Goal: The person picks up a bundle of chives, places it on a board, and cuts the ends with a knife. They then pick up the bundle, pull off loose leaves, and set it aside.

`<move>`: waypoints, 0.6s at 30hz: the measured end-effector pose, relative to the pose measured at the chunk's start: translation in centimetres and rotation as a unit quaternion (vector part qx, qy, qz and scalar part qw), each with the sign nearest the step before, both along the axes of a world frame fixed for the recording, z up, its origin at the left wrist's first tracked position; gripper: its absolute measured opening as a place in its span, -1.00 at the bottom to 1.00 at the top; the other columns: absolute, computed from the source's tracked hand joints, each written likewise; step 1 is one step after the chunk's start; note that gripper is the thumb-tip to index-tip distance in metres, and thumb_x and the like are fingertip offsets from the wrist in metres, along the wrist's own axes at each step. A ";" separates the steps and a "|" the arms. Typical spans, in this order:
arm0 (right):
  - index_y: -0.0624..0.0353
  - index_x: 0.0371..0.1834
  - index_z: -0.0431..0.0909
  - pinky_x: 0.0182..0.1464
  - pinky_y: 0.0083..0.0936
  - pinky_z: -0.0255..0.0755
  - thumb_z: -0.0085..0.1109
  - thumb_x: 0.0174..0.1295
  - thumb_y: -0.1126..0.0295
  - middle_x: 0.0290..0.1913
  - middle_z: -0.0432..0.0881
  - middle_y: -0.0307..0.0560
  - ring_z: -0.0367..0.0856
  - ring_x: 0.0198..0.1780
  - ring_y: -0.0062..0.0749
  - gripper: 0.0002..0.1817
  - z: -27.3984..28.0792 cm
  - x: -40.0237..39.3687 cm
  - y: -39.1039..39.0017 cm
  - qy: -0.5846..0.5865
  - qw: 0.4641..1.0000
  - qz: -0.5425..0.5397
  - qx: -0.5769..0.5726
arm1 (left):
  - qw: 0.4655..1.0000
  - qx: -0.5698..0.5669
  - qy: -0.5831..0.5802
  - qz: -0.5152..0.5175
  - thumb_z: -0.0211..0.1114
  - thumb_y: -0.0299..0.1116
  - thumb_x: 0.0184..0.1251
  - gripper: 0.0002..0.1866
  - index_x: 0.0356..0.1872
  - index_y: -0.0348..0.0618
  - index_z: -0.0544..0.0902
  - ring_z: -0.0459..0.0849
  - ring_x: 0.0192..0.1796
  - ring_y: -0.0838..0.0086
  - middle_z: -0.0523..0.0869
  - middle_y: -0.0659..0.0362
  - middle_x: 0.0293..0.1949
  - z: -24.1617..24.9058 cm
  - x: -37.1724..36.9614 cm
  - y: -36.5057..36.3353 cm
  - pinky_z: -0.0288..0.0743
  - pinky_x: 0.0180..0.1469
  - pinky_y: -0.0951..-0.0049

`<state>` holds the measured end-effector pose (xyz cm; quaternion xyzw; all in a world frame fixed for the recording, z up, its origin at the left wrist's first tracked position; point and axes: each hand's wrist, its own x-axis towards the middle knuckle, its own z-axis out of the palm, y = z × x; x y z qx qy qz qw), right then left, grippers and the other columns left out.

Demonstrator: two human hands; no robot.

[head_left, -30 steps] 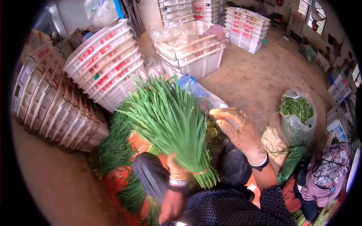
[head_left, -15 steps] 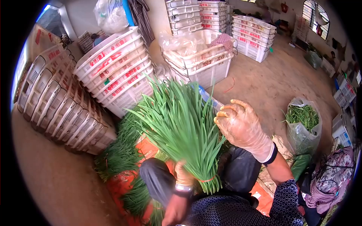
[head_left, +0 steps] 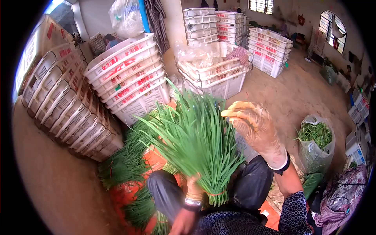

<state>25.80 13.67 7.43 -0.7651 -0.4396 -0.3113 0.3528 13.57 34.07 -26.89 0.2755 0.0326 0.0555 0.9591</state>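
- Where the room opens out behind the work, a dirt floor [head_left: 297, 94] runs back to barred windows [head_left: 331, 23], with white plastic crates [head_left: 129, 74] stacked on their sides to the left and further crate stacks [head_left: 213, 68] straight ahead.
- Lower and nearer, an orange sheet [head_left: 125, 192] lies on the ground under the person's knees, with loose bundles of green leaves [head_left: 121, 164] spread over it.
- At the right, a clear plastic bag [head_left: 315, 145] stands open, holding cut green trimmings.
- A tied bunch of chives [head_left: 196, 141] stands upright over the lap, its leaves fanning up and away, its cut ends down, and an orange band [head_left: 213, 193] around the base.
- The left hand [head_left: 194, 188], gloved, is closed around the bunch just above the band.
- The right hand [head_left: 254, 127], also gloved, hangs beside the leaf tips with fingers curled together; whether it pinches a leaf I cannot tell.
- By my judgement the step in hand is picking over the bound bunch, and the next move calls for a light pull at single leaves while the lower grip stays firm.
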 end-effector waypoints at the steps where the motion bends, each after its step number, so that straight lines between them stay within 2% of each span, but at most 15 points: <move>1: 0.02 0.07 0.81 0.18 -0.22 0.60 0.44 0.42 0.28 0.06 0.80 -0.13 0.75 0.10 -0.13 -0.78 0.4 0.2 0.8 -0.009 1.000 0.009 0.012 | 1.000 0.025 0.001 0.003 0.52 -0.14 0.30 -0.16 0.56 -0.22 0.42 0.73 0.29 0.16 0.67 0.02 0.38 -0.8 0.2 0.2 0.68 0.37 0.08; 2: 0.03 0.08 0.81 0.19 -0.22 0.59 0.45 0.41 0.28 0.07 0.79 -0.13 0.75 0.11 -0.13 -0.76 0.8 0.3 1.5 -0.018 0.999 0.019 0.024 | 0.999 0.050 0.001 0.007 0.54 -0.13 0.28 -0.13 0.57 -0.22 0.41 0.73 0.28 0.18 0.66 0.03 0.38 -1.7 0.5 0.4 0.69 0.35 0.10; 6: -0.01 0.15 0.81 0.22 -0.18 0.58 0.50 0.37 0.23 0.05 0.79 -0.12 0.73 0.15 -0.10 -0.68 1.4 0.6 3.8 -0.024 0.999 0.022 0.010 | 0.998 0.055 -0.009 0.022 0.55 -0.16 0.22 -0.10 0.57 -0.22 0.40 0.71 0.31 0.20 0.65 0.02 0.38 1.2 -0.1 0.2 0.66 0.38 0.10; 8: 0.00 0.13 0.82 0.14 -0.20 0.63 0.49 0.38 0.24 0.00 0.80 -0.11 0.76 0.05 -0.10 -0.70 1.5 0.2 4.6 0.025 0.999 0.021 0.007 | 0.994 0.095 -0.021 0.046 0.54 -0.17 0.23 -0.11 0.58 -0.22 0.40 0.70 0.32 0.21 0.65 0.02 0.38 3.1 -0.1 -0.1 0.66 0.38 0.10; 10: 0.02 0.11 0.83 0.08 -0.22 0.65 0.48 0.40 0.27 -0.04 0.80 -0.09 0.78 -0.01 -0.09 -0.73 1.1 0.3 5.2 0.106 0.993 0.058 0.016 | 0.991 0.118 -0.006 0.058 0.51 -0.23 0.24 -0.15 0.56 -0.23 0.40 0.70 0.25 0.24 0.66 0.05 0.33 0.0 -0.4 0.5 0.66 0.32 0.16; 11: 0.06 0.08 0.83 -0.04 -0.34 0.68 0.43 0.47 0.29 -0.10 0.82 -0.12 0.80 -0.10 -0.25 -0.78 0.3 0.9 5.3 0.091 0.991 0.090 0.030 | 0.987 0.148 0.001 0.062 0.51 -0.24 0.24 -0.16 0.55 -0.23 0.40 0.70 0.23 0.25 0.66 0.06 0.32 -1.9 -0.4 1.1 0.65 0.31 0.17; 14: 0.11 0.10 0.81 -0.11 -0.48 0.67 0.36 0.56 0.28 -0.15 0.82 -0.19 0.81 -0.14 -0.43 -0.79 0.2 -0.3 5.2 0.354 0.915 0.160 0.110 | 0.978 0.153 0.012 0.139 0.57 -0.23 0.16 -0.31 0.33 -0.25 0.61 0.81 0.04 0.33 0.80 0.16 0.09 1.2 0.4 -0.2 0.76 0.09 0.26; 15: 0.19 0.09 0.77 -0.21 -0.60 0.65 0.28 0.63 0.24 -0.22 0.81 -0.22 0.77 -0.25 -0.58 -0.75 0.0 -0.6 5.8 0.405 0.861 0.233 0.201 | 0.977 0.162 0.018 0.139 0.55 -0.25 0.17 -0.34 0.31 -0.25 0.62 0.81 0.03 0.34 0.80 0.16 0.08 1.2 0.1 -0.2 0.76 0.08 0.28; 18: 0.26 0.07 0.74 -0.28 -0.62 0.64 0.25 0.66 0.23 -0.28 0.80 -0.18 0.73 -0.35 -0.60 -0.72 1.9 -1.4 3.7 0.511 0.795 0.253 0.207 | 0.975 0.171 0.033 0.138 0.41 -0.38 0.17 -0.40 0.31 -0.26 0.62 0.80 0.03 0.35 0.80 0.15 0.08 0.9 -0.3 -0.2 0.75 0.06 0.31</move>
